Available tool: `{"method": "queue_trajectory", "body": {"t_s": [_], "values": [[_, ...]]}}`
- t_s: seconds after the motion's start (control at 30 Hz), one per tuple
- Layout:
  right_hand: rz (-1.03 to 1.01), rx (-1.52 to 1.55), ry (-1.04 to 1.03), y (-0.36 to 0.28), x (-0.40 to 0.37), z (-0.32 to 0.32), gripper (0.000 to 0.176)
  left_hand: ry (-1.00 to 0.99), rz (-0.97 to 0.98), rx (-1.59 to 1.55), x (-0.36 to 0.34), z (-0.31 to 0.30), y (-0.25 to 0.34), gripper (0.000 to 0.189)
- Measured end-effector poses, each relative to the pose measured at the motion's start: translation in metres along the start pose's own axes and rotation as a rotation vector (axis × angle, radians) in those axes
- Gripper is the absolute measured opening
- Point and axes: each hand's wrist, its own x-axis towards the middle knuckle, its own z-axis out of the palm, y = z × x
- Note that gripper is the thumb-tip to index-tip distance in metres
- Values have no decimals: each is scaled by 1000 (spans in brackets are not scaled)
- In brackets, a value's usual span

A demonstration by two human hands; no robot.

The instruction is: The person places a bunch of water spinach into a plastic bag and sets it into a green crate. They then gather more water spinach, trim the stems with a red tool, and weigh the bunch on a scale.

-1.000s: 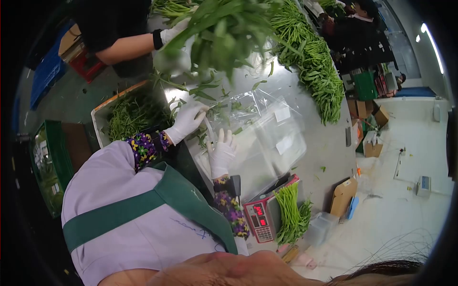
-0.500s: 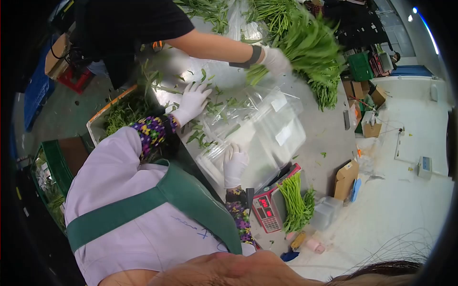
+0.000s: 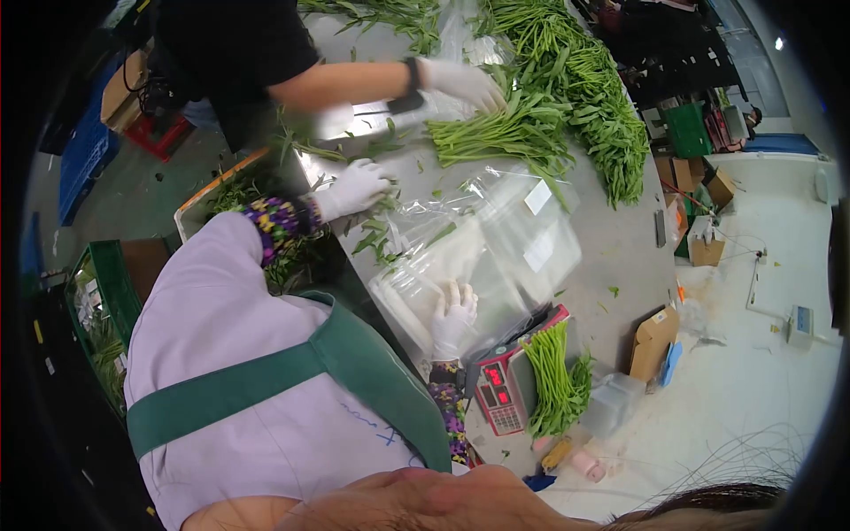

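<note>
The right hand [image 3: 453, 314] has slid nearer, flat and released on the clear bags [image 3: 522, 239] beside the scale [image 3: 498, 394]. The left hand [image 3: 354, 188] rests on leaf scraps [image 3: 372, 241], grip unclear. A co-worker's hand [image 3: 460, 81] has laid greens [image 3: 505, 133] just beyond.

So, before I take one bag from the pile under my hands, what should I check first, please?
1. Right hand on the clear bags: ok, it lies flat and open on the near corner.
2. Left hand free: ok, it is open at the table edge and seems to hold nothing.
3. Bags clean on top: not ok, loose leaves lie on their far-left side.
4. Co-worker's hand away from the bags: ok, it is on a bundle of greens beyond them.
5. Scale free: not ok, a bunch of stems lies on it.
6. Scale reading: cannot tell, the red digits are too small.
</note>
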Motion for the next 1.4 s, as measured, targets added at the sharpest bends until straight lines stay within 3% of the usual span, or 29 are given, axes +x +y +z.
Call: {"method": "queue_trajectory", "body": {"t_s": [0.07,0.1,0.13,0.2,0.27,0.33,0.4,0.43,0.5,0.53,0.57,0.6,0.63,0.67,0.73,0.8,0.83,0.9,1.0,1.13,1.27,1.37,1.4], "values": [[19,38,-31,6,-1,6,49,-39,-213,63,-29,-23,6,15],[15,45,-33,6,-1,6,49,33,-238,44,-41,-30,16,19],[31,39,-46,7,-2,6,50,69,-189,18,-54,-29,27,36],[41,36,-62,3,-2,2,51,-41,-134,72,-64,-34,65,59],[44,17,-63,0,-1,1,54,-77,-101,74,-71,5,81,71],[27,3,-74,3,0,2,55,-37,-108,51,-53,25,87,67],[11,-19,-90,4,-3,4,56,-60,-140,41,-39,24,71,49],[3,-26,-94,6,-4,4,57,56,-76,53,-38,17,60,32],[-25,-40,-92,13,-2,3,58,247,-42,133,-51,-4,28,20],[-32,-39,-95,14,-2,5,59,340,-178,111,-67,-1,2,15],[-38,-36,-100,15,-3,6,60,48,-421,200,-66,-52,10,11],[-48,-32,-97,16,-3,5,60,-69,-663,394,-78,-65,-5,14],[-45,-27,-111,16,-3,4,60,358,-759,441,-98,-74,-6,16],[-42,-21,-123,16,-2,3,60,612,-756,723,-103,-77,-11,28],[-33,-4,-103,14,-2,1,58,606,-777,605,-101,-69,-11,38],[-16,6,-76,12,-1,-4,56,444,-652,352,-73,-58,16,36],[-16,-6,-54,9,0,-8,54,554,-493,352,-51,-52,34,29],[-7,-20,-25,5,0,-15,53,511,-547,-55,-22,-12,33,18],[-34,92,-12,4,3,-26,50,544,-666,-254,29,-19,64,18],[-83,144,32,7,-3,-39,43,442,-769,-131,83,-44,68,20],[-54,186,47,8,-5,-51,36,328,-585,-53,140,-48,38,31],[-31,194,74,2,2,-58,34,-8,-513,123,186,-41,26,45],[-17,189,85,-1,5,-59,34,-11,-496,119,195,-37,23,45]]}}
